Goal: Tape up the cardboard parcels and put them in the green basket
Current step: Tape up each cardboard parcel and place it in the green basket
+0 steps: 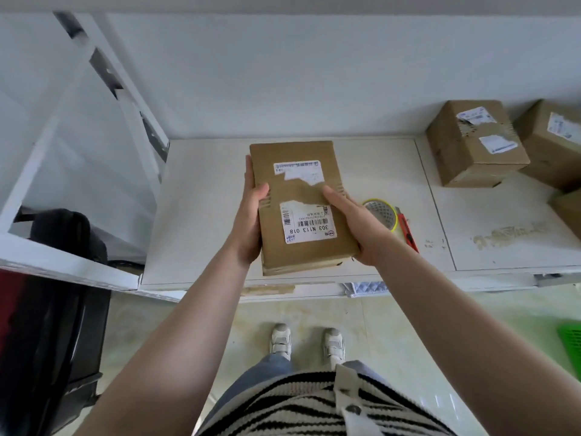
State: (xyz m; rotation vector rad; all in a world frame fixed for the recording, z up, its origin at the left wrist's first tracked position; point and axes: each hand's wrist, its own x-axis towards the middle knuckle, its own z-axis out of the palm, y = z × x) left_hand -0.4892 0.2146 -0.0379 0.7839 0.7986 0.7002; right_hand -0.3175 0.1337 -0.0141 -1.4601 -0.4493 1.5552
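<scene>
Over the white table [204, 215], a flat cardboard parcel [298, 196] is held up between both hands, long side running away from the person. Left hand [250, 221] grips the left edge, fingers flat along the side and thumb curled over the top face. Right hand [355, 225] cups the near right corner, thumb pressed on top next to a torn white shipping label [309, 225]; a second ripped label [298, 173] sits farther up the same face.

Count-wise: four cardboard parcels in view. One in the hands, plus three at the far right of the table: a boxy one [474, 143] with two label scraps, another [553, 143] just beside it at the frame edge, and a sliver of a third [570, 212] nearer. One roll of clear tape [382, 215] with a yellow-green rim lies just right of the right hand, touching a red utility knife [410, 234]. One green basket [570, 343] is on the floor at far right, only its corner showing, well apart from the held parcel.
</scene>
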